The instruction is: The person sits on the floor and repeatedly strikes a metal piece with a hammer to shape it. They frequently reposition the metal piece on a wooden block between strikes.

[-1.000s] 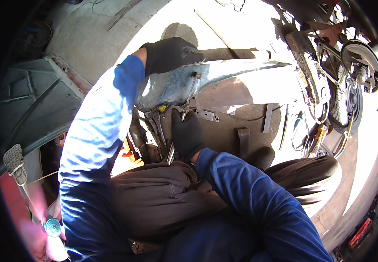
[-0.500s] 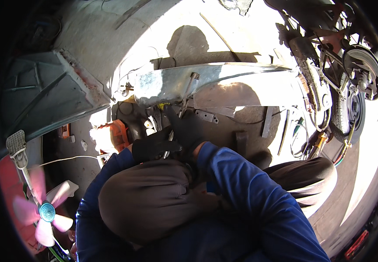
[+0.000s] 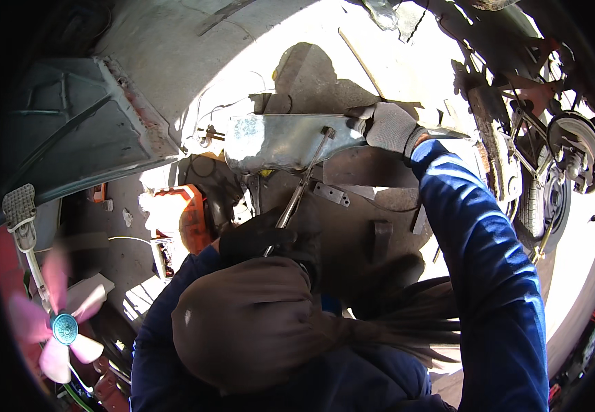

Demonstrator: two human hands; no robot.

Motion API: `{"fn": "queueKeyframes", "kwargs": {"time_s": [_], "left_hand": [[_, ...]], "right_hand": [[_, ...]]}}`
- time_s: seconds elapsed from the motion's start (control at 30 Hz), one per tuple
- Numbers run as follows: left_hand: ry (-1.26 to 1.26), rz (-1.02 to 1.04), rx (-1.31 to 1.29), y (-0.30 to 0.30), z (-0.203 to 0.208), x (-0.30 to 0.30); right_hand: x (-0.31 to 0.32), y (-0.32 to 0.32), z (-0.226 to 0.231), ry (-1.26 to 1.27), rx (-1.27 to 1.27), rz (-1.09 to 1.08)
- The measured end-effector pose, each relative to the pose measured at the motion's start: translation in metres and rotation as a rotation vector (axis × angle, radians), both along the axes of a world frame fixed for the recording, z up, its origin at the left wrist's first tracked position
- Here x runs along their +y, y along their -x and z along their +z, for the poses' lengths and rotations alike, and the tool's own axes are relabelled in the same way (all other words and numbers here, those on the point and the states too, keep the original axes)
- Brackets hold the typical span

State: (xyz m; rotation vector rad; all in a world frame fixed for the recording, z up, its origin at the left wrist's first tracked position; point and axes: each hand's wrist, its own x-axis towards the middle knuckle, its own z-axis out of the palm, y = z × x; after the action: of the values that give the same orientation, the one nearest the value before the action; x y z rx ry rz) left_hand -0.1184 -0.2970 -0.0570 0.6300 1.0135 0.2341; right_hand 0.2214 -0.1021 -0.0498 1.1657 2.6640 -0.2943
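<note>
My left hand (image 3: 256,240), in a dark glove, is closed around the silver handle of a long metal tool (image 3: 289,209). The tool's small blocky head (image 3: 328,132) rests over a bent sheet metal panel (image 3: 277,141), but its exact kind is unclear. Farther to the right, my right hand (image 3: 390,129), in a grey knit glove, grips the panel's far edge near its right end, thumb and fingers pressed together. The panel lies lengthwise before my knees, its right part partly hidden by my right hand and sleeve.
An orange-and-white tool case (image 3: 191,213) stands left of the panel. A drilled metal plate (image 3: 332,195) lies below it. At far left are a large dark metal panel (image 3: 71,130) and a pink-bladed fan (image 3: 64,328). Motorcycle parts with a wheel (image 3: 550,189) stand at right.
My right hand has left the tool near my left hand and reached up and right to the panel's edge. My left hand still holds the handle. The view has shifted slightly.
</note>
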Motion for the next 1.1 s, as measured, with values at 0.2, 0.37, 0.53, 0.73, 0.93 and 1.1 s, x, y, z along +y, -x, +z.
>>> {"fn": "queueKeyframes", "kwargs": {"time_s": [0.2, 0.37, 0.53, 0.73, 0.93, 1.1], "left_hand": [[-0.094, -0.075, 0.010, -0.009, 0.008, 0.001], [-0.346, -0.291, 0.235, -0.016, 0.010, 0.007], [-0.342, -0.291, 0.243, -0.006, -0.013, 0.002], [-0.855, -0.402, 0.293, -0.005, -0.032, 0.003], [-0.589, -0.262, 0.403, -0.027, -0.010, 0.005], [-0.773, -0.256, 0.476, -0.032, -0.009, 0.004]], "right_hand": [[0.010, -0.023, -0.047, 0.012, 0.229, 0.026], [-0.004, -0.019, -0.038, 0.006, 0.451, -0.088], [-0.011, -0.015, -0.034, 0.073, 0.225, -0.195], [-0.014, -0.008, -0.035, 0.056, 0.105, -0.284], [-0.026, -0.010, -0.033, 0.076, 0.385, -0.369], [-0.025, -0.003, -0.022, 0.078, 0.423, -0.379]]}}
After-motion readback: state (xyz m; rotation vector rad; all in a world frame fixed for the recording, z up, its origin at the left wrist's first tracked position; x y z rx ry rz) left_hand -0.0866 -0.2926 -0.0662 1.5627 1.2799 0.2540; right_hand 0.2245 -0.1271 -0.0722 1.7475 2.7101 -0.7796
